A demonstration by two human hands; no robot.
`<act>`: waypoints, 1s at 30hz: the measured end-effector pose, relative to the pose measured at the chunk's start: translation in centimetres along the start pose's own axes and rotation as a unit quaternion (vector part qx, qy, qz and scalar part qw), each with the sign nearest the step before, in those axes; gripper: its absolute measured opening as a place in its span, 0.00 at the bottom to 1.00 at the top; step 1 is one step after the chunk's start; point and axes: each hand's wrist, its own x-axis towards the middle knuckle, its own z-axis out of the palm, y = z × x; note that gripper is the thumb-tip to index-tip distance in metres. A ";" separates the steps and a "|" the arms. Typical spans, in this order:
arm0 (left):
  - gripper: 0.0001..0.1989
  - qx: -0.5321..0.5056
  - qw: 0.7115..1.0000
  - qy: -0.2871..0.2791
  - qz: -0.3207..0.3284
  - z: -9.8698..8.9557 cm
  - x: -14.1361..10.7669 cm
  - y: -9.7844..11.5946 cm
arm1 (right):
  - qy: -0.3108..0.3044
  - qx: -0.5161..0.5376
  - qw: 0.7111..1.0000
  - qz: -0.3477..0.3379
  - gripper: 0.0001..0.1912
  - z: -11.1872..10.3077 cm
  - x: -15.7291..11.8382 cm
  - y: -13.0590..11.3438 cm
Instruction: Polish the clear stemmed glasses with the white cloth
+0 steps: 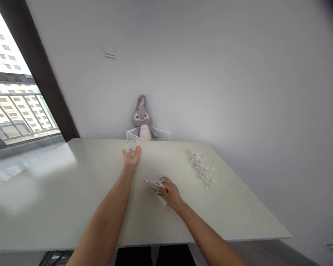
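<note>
My left hand (pixel 131 158) reaches to the far side of the table with its palm up and its fingers spread. A clear drinking glass (pixel 131 144) stands just beyond it, between the thumb and the fingers. Whether they touch I cannot tell. Closer to me, my right hand (pixel 170 195) is closed on a pale, crumpled cloth (pixel 157 181), one part of which hangs below the fingers onto the table.
Several clear glasses (pixel 202 166) stand close together on the right of the white table (pixel 94 192). Behind the table's far edge, a grey plush toy (pixel 144 129) sits in a white perforated basket (pixel 163 136) by the wall. A window is at the left.
</note>
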 end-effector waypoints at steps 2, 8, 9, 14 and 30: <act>0.18 -0.003 1.000 -0.013 0.004 0.1 -0.5 0.0 | 0.094 0.141 0.978 0.125 0.15 -0.8 0.6 0.1; 0.09 0.055 0.991 -0.123 -0.008 -0.4 -5.5 -1.7 | 0.336 0.446 0.775 0.296 0.14 -5.6 3.5 -2.0; 0.10 0.082 0.983 -0.163 -0.004 -0.6 -6.6 -2.4 | 0.349 0.449 0.773 0.280 0.14 -6.1 4.1 -2.7; 0.19 0.171 0.952 -0.252 -0.010 -2.2 -10.4 -6.2 | 0.245 0.397 0.854 0.229 0.13 -4.2 6.1 -6.0; 0.27 0.333 0.909 -0.250 0.019 -4.1 -11.3 -7.7 | -0.039 0.119 0.982 0.140 0.22 -0.6 4.0 -1.2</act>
